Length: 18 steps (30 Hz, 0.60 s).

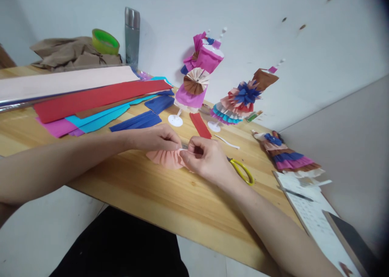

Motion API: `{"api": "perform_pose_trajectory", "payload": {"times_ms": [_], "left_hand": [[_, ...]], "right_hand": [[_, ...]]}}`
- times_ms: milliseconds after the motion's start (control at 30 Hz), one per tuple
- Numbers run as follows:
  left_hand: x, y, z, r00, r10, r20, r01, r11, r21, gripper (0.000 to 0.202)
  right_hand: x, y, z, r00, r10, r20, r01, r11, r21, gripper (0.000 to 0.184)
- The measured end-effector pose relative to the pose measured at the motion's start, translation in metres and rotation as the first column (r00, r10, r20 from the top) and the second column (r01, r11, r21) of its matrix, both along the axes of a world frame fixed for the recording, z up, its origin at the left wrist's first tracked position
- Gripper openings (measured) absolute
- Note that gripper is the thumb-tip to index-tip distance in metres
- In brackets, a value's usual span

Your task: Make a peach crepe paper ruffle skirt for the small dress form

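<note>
A gathered strip of peach crepe paper fans out in ruffles over the wooden table, close to its front edge. Pinched fingers of my left hand hold its upper edge. My right hand grips the same edge just to the right, thumb against fingertips, covering that end of the strip. Right of this hand lie yellow-handled scissors, their blades mostly hidden behind it. Beyond my hands are a red paper strip and a narrow white strip.
Two small dress forms in paper clothes, one magenta and one brown-topped, stand near the wall. Blue pieces and a red sheet lie left, below a flask and tape roll. A notebook lies right.
</note>
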State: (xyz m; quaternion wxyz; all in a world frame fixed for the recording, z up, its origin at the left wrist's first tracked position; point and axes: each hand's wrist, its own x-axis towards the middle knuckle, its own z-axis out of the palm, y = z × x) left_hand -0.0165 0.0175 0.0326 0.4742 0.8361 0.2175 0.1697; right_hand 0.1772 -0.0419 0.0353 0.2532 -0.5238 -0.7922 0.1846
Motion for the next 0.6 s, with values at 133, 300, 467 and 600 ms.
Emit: {"api": "perform_pose_trajectory", "payload": {"times_ms": [133,300,467,600], "left_hand": [[0.001,-0.003,-0.001,0.998,0.053,-0.022,-0.053,0.998,-0.028,0.025],[0.0,-0.005,0.0,0.992,0.099,-0.073,-0.109,0.984,-0.143,0.035],[-0.001,0.0,-0.007,0.992,0.126,-0.02,-0.127,0.991,-0.046,0.028],[-0.001,0.004,-0.01,0.995,0.1,0.003,-0.1,0.995,-0.014,0.025]], "right_hand": [[-0.003,0.001,0.0,0.999,-0.034,-0.006,0.034,0.999,0.041,0.027],[-0.002,0.002,0.0,0.999,-0.044,0.017,0.042,0.992,0.119,0.029],[0.003,0.002,0.002,0.999,-0.025,0.022,0.022,0.991,0.13,0.029],[0.006,0.003,0.006,1.0,0.01,0.02,-0.011,0.997,0.071,0.023]]}}
